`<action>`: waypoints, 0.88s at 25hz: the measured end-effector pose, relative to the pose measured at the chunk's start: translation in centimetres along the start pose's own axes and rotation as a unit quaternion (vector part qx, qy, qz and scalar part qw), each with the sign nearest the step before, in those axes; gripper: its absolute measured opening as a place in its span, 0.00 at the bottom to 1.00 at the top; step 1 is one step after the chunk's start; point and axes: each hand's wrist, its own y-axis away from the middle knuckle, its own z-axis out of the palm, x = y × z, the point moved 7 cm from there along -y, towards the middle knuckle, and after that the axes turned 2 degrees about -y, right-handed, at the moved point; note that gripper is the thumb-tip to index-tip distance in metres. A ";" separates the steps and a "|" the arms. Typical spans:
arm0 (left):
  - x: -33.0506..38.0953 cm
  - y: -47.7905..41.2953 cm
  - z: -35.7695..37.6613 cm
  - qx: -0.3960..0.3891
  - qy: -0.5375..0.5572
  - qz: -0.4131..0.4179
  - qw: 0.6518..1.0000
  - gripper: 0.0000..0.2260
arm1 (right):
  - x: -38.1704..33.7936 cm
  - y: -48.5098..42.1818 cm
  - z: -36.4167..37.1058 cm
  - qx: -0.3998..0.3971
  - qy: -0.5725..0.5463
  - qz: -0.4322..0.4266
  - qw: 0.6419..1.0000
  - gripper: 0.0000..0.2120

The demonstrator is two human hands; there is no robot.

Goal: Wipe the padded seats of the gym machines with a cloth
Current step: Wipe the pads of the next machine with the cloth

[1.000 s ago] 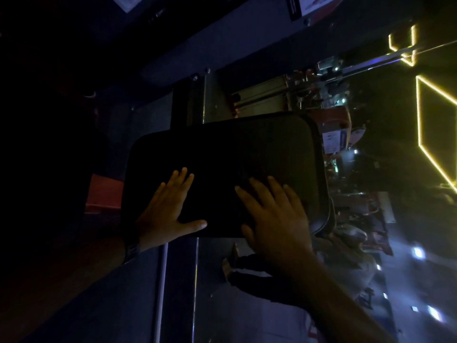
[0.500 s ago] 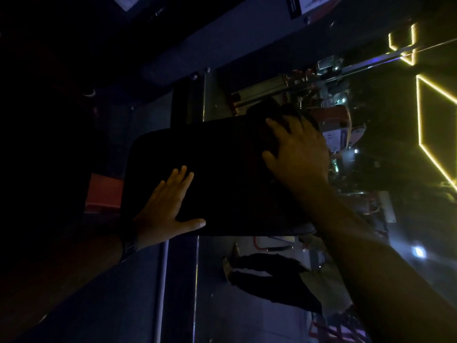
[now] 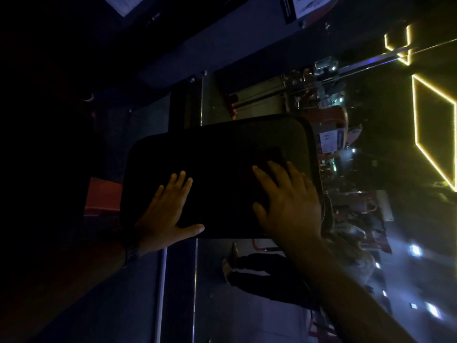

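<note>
The black padded seat [image 3: 217,154] fills the middle of the dim head view. My left hand [image 3: 165,211] lies flat on its near left part, fingers straight and thumb out along the near edge. My right hand [image 3: 286,201] presses with spread fingers on the seat's right part. A dark cloth [image 3: 272,155] shows faintly just beyond and under those fingers; in this light its outline is hard to make out.
The machine's dark upright post [image 3: 185,105] rises behind the seat. A red part [image 3: 103,194] sits at the left. Metal rails [image 3: 162,280] run below, beside a shoe [image 3: 247,271]. Other machines [image 3: 346,206] and yellow light strips [image 3: 418,115] stand at the right.
My right hand swept from the seat's near edge up to the far right corner, then back down to the right middle. My left hand stayed in place.
</note>
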 end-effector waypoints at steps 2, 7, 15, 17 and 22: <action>0.1 0.0 0.0 0.000 0.000 0.002 1.000 0.53 | 0.4 -0.3 0.1 0.021 -0.024 0.085 0.996 0.38; -0.2 0.0 0.2 0.005 -0.002 0.002 1.000 0.55 | -6.0 1.2 2.9 -0.001 -0.003 -0.038 0.999 0.38; -0.4 0.6 -0.2 0.049 0.075 -0.009 0.996 0.47 | -8.3 -3.3 4.4 -0.077 -0.023 -0.014 0.997 0.37; -1.0 0.5 -0.1 0.039 0.085 -0.019 0.995 0.49 | -6.1 -4.5 3.2 -0.054 -0.030 0.116 0.991 0.37; -1.2 0.9 -0.2 0.039 0.085 -0.020 0.995 0.48 | -12.0 -4.0 5.3 -0.101 -0.036 -0.047 0.993 0.36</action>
